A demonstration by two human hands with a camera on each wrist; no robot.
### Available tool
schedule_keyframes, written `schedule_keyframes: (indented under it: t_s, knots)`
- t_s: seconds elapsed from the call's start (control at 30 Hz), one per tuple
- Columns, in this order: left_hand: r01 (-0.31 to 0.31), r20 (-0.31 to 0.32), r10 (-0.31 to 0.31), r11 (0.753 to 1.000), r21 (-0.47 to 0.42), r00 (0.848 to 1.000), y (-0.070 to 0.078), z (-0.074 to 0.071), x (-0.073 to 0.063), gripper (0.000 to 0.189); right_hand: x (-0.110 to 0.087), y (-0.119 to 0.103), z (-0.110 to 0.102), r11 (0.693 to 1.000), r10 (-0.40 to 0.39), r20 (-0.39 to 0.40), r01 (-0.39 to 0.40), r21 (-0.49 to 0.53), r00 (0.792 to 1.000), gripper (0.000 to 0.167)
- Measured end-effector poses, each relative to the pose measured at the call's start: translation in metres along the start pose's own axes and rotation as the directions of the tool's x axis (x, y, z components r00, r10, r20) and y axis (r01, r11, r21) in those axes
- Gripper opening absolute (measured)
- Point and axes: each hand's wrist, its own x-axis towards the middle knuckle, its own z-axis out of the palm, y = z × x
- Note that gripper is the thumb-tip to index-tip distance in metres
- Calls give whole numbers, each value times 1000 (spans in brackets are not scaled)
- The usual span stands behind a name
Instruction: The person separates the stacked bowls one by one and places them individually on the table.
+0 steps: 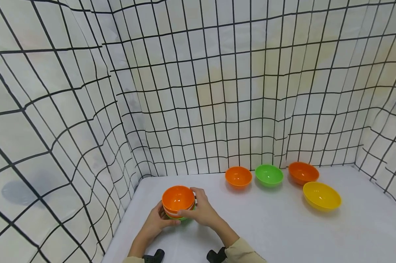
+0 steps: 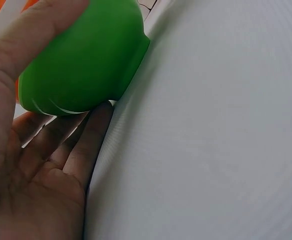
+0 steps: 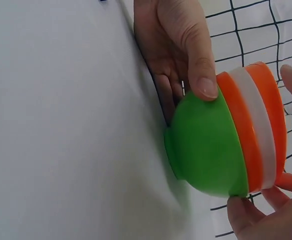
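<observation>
A stack of nested bowls stands on the table's left side between both hands: a green bowl (image 3: 206,145) at the bottom, then an orange bowl (image 3: 240,132), a white bowl (image 3: 258,125) and another orange bowl (image 1: 178,199) on top. My left hand (image 1: 154,223) holds the stack low down, its thumb (image 2: 41,30) against the green bowl and its fingers around the far side. From the other side my right hand (image 1: 202,212) grips the stack near the rims, with fingers and thumb spread across several bowls. The green bowl's foot touches the table in the right wrist view.
Along the back of the white table (image 1: 267,230) stand an orange bowl (image 1: 238,178), a green bowl (image 1: 269,175) and another orange bowl (image 1: 303,173). A yellow bowl (image 1: 322,196) sits nearer on the right. White walls with a black grid (image 1: 204,87) enclose the table's back and sides.
</observation>
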Motion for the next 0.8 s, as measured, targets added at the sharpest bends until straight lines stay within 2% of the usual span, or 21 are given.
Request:
schedule_keyframes:
  t_s: [0.2, 0.47, 0.8]
  knots:
    - [-2, 1, 2, 1000, -13, 1000, 0, 0, -1, 94, 6, 4, 10, 999, 30, -41, -29, 27, 999, 100]
    - [-8, 27, 8, 1000, -2, 1000, -3, 0, 0, 95, 9, 4, 13, 997, 51, -39, -49, 53, 998, 108]
    - [-7, 26, 8, 1000, -13, 1000, -2, 0, 1, 95, 10, 11, 17, 999, 23, -67, -20, 46, 997, 110]
